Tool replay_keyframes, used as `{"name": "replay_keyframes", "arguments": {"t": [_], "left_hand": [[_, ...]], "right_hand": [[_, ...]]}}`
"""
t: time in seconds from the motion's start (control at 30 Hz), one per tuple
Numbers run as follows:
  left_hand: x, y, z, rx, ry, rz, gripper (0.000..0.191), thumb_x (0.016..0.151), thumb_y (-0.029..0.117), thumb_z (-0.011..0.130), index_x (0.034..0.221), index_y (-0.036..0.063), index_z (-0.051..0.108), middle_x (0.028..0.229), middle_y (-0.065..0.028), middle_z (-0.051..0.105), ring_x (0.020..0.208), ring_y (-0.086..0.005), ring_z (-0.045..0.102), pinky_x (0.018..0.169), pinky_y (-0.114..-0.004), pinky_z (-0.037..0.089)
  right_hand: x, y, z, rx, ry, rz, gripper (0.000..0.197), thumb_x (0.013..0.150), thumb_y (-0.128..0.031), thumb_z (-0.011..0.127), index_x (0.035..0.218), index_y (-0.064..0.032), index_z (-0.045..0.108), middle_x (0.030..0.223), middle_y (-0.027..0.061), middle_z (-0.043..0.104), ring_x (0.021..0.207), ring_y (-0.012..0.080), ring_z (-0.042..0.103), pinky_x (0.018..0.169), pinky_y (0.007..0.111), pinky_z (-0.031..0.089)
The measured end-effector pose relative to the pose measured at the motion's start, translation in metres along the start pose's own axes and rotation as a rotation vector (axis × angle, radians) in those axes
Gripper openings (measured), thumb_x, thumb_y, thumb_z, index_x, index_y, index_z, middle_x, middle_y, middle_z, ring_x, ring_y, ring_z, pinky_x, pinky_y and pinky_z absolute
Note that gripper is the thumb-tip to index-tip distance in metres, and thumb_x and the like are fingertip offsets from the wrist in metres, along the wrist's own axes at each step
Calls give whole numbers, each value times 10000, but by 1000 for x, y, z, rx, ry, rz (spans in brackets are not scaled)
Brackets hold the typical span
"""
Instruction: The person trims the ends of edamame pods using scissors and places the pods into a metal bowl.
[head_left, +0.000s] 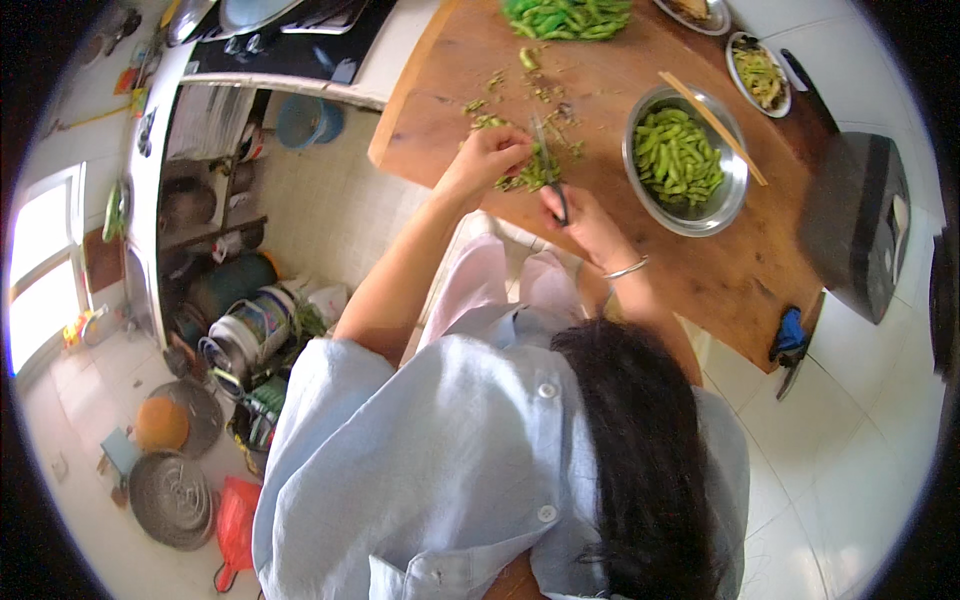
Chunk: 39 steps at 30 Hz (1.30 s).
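My right hand (589, 225) grips a pair of scissors (546, 154) by its dark handles, the blades pointing away from me over the wooden table. Close to the left side of the blades is my left hand (491, 154), its fingers drawn together; whether a pod is pinched in them is too small to tell. Under and around the blades lie green trimmings (517, 180). A steel bowl (636, 176) to the right holds many green soybean pods (679, 154). More pods (570, 19) are heaped at the far edge, with green netting or plastic among them.
Wooden chopsticks (716, 127) rest across the bowl's rim. Dishes of food, one an oval plate (759, 75), stand at the table's (750, 247) far right. A black appliance (859, 225) is beside the right edge. A blue bucket (307, 121) sits under the counter at left.
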<state>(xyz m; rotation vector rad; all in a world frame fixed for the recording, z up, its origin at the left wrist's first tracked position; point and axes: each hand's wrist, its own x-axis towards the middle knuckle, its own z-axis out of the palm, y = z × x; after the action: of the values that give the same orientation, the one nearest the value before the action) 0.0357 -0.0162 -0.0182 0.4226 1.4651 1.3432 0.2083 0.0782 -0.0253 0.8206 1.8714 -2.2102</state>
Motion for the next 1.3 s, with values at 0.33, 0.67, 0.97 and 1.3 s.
{"name": "replay_keyframes", "arguments": {"t": [0.33, 0.67, 0.97, 1.3], "left_hand": [[-17, 5, 7, -204, 122, -86, 139, 885, 63, 494, 1000, -3, 536, 875, -65, 609, 782, -127, 597, 654, -238, 478], [26, 30, 133, -348, -144, 19, 457, 906, 48, 446, 1332, -79, 342, 1257, -180, 489, 1154, -248, 505, 968, -318, 430], [93, 28, 74, 508, 387, 403, 224, 837, 130, 587, 988, -29, 635, 897, -160, 659, 821, -200, 629, 733, -315, 497], [143, 24, 0, 1029, 554, 439, 221, 744, 219, 702, 870, 56, 623, 853, -139, 596, 867, -320, 579, 748, -388, 478]], "right_hand": [[-2, 20, 15, 231, 161, 11, 237, 905, -285, 570, 899, -49, 595, 741, 19, 585, 665, 97, 497, 601, 273, 411], [-27, -36, -67, 265, 816, -470, 231, 940, -181, 534, 1096, -11, 529, 1171, 97, 573, 1081, 156, 510, 952, 300, 375], [-16, -42, -76, 167, 781, -525, 95, 927, -50, 518, 1010, -5, 525, 1084, 112, 597, 1009, 159, 564, 895, 281, 440], [13, -31, -29, 205, 332, -244, 134, 939, -139, 525, 954, -7, 505, 880, 92, 617, 771, 140, 600, 705, 250, 490]]}}
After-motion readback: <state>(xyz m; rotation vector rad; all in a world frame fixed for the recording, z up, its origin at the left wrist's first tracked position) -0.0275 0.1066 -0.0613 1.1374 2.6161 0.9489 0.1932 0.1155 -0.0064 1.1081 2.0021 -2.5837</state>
